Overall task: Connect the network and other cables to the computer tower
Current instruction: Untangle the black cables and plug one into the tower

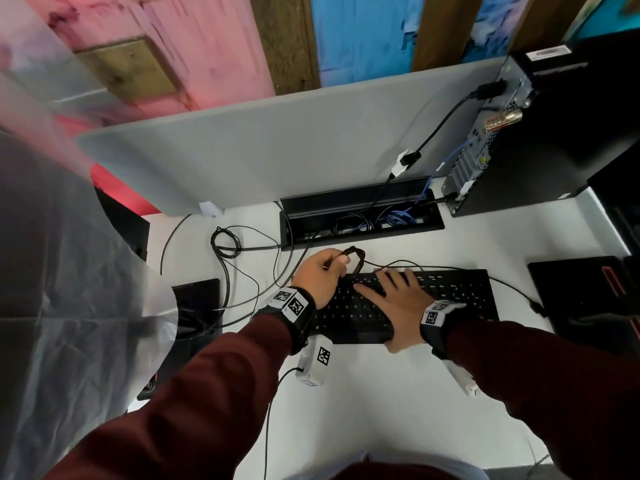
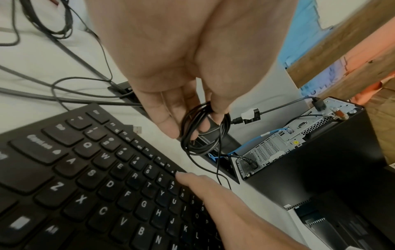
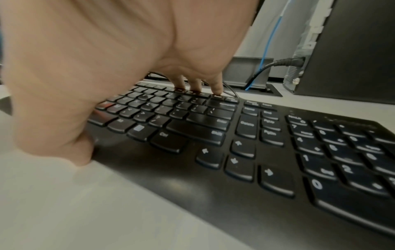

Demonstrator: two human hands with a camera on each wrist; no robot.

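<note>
My left hand pinches a coiled bundle of thin black cable above the far left corner of the black keyboard; the coil hangs from thumb and fingers. A USB plug lies loose on the desk by the keyboard's top edge. My right hand lies flat on the keyboard, fingertips on the top key rows. The black computer tower stands at the back right, rear panel facing me, with a blue network cable and black cables plugged in.
An open cable tray sunk in the white desk holds blue and black wires. Loose black cables loop at the left. A grey divider panel runs along the back. A black device sits at the right edge.
</note>
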